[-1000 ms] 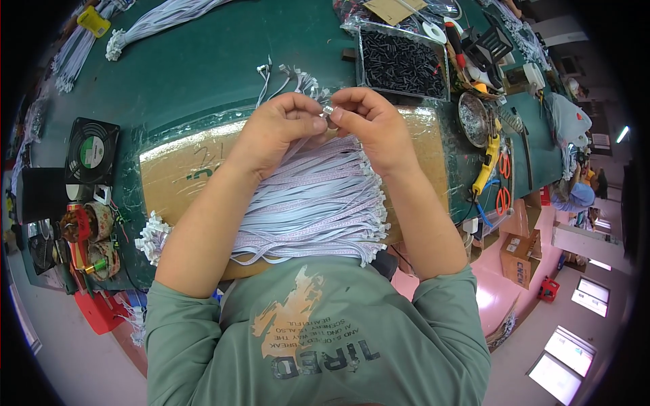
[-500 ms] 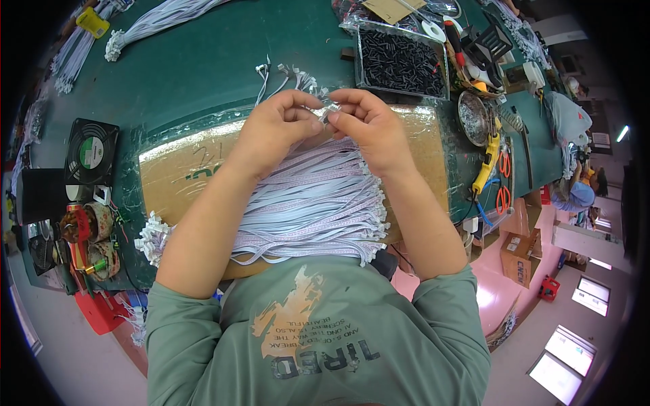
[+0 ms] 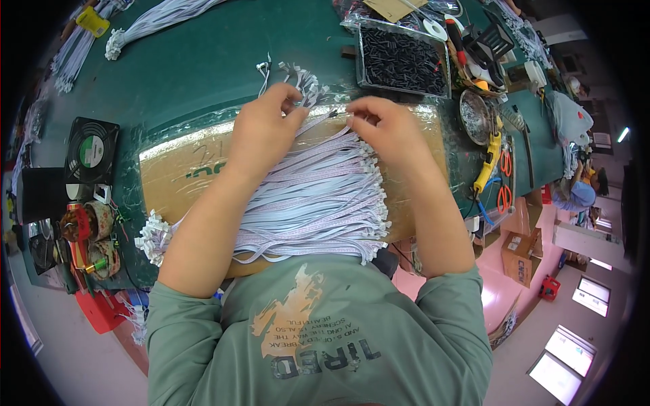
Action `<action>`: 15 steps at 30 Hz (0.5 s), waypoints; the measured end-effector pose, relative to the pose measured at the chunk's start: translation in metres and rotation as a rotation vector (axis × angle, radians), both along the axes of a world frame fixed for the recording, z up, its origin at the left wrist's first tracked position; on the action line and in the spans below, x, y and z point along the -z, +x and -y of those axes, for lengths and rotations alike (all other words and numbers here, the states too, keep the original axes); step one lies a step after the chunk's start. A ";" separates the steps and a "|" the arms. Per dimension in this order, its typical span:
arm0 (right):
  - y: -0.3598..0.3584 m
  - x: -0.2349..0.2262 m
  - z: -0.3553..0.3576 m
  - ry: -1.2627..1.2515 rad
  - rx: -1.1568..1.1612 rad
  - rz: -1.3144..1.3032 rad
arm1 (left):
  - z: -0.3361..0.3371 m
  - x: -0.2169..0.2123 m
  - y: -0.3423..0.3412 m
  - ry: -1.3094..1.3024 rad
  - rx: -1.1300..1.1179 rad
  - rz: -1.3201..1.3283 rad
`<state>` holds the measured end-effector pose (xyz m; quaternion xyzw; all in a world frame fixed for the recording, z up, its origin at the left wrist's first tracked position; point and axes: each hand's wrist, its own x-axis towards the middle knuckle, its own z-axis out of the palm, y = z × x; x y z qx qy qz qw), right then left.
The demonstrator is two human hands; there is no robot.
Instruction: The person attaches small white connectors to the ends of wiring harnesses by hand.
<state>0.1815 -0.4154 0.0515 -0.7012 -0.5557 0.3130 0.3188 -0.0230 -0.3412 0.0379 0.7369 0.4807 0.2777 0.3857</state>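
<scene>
A pile of white flat ribbon cables (image 3: 311, 196) with white connectors at both ends lies across the cardboard in front of me. My left hand (image 3: 267, 125) is above the far left of the pile, fingers curled. A single ribbon cable (image 3: 314, 124) runs out from under its thumb and ends in a small dark piece (image 3: 333, 114). My right hand (image 3: 391, 128) is at the far right corner of the pile, thumb and forefinger apart near a cable end. Beyond my left hand lies a small bunch of cables with white connectors (image 3: 308, 86).
An open box of short black sleeves (image 3: 401, 62) stands at the far right. Beside it are a metal bowl (image 3: 474, 116), a yellow-handled tool (image 3: 487, 166) and orange-handled scissors (image 3: 503, 199). A black fan (image 3: 91, 152) stands left. More cable bundles (image 3: 159, 26) lie at the back.
My hands were together, fingertips meeting around a small piece. They have moved apart, my right hand to the right, and the dark-ended cable now shows between them.
</scene>
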 end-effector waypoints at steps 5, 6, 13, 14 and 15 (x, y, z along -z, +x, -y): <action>0.001 -0.001 0.012 -0.044 -0.236 0.423 | 0.003 0.002 0.002 0.074 0.092 -0.195; 0.001 -0.003 0.012 -0.065 -0.214 0.429 | 0.003 0.002 0.002 0.106 0.111 -0.217; 0.003 0.006 0.004 0.029 -0.054 0.409 | 0.012 0.000 0.004 0.188 0.299 -0.087; 0.003 0.006 0.002 0.031 -0.049 0.411 | 0.013 0.000 0.005 0.192 0.303 -0.085; 0.001 0.006 -0.001 -0.006 -0.065 0.418 | 0.014 0.002 0.005 0.189 0.342 -0.113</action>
